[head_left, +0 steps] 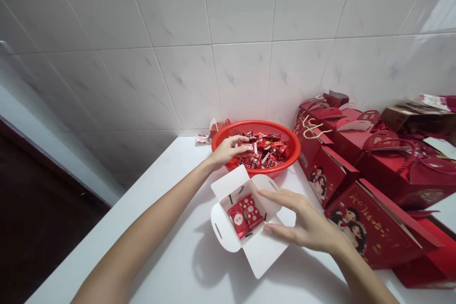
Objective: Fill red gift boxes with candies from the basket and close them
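The left hand (228, 151) reaches over the red basket's (256, 124) near-left rim, fingers loosely curled at the wrapped sweets (269, 149); whether it grips one I can't tell. The right hand (302, 221) is partly open, thumb and fingers at the open white box (263, 252), which holds red packets (245, 215). Bare white table (167, 228) lies left of the box; red gift boxes (370, 218) crowd the right, below a tiled wall (242, 71).

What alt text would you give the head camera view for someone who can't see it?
A person's left hand reaches into a red basket of wrapped packets; the right hand is at an open box holding red packets. Red gift boxes crowd the right of the white table.
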Tool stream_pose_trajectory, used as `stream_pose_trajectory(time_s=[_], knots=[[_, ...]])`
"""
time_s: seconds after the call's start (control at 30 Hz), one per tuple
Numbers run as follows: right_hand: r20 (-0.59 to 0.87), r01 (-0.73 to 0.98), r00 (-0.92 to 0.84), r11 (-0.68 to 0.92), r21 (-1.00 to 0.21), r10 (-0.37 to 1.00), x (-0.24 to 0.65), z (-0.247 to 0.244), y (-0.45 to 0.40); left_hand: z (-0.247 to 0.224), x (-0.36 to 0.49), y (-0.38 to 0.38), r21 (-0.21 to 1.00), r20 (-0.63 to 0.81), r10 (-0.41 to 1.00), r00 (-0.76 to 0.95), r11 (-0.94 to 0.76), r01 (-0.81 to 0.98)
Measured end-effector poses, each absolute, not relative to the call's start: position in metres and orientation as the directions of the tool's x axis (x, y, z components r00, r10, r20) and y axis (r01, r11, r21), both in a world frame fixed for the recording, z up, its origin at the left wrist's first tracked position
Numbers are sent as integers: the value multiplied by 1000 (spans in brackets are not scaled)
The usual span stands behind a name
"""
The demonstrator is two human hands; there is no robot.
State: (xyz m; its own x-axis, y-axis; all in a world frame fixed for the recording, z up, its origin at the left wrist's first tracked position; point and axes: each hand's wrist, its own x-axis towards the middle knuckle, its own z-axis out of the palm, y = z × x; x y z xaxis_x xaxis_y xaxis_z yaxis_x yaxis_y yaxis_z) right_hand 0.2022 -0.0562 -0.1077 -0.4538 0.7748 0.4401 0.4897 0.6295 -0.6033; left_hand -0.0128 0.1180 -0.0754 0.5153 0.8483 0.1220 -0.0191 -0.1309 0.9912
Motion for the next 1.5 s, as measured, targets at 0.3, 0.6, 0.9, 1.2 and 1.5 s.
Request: stream_pose_trajectory(time_s=[0.3,0.6,0.9,1.2,1.5], knots=[[424,472,-461,620,-627,779,203,-110,-53,-22,-27,91,936,60,516,855,-327,132],[369,467,-493,598,-651,788,204,-111,-51,12,-20,48,523,-175,407,897,-733,435],[360,479,-494,593,-647,791,203,-110,-53,7,-18,53,456,16,481,877,-784,421],[340,525,-493,585,-618,801,202,-111,-55,-32,-26,107,469,143,656,741,-704,533],[257,567,-510,545,-618,821,199,-107,-56,-59,-2,147,377,-43,696,717,-653,657]])
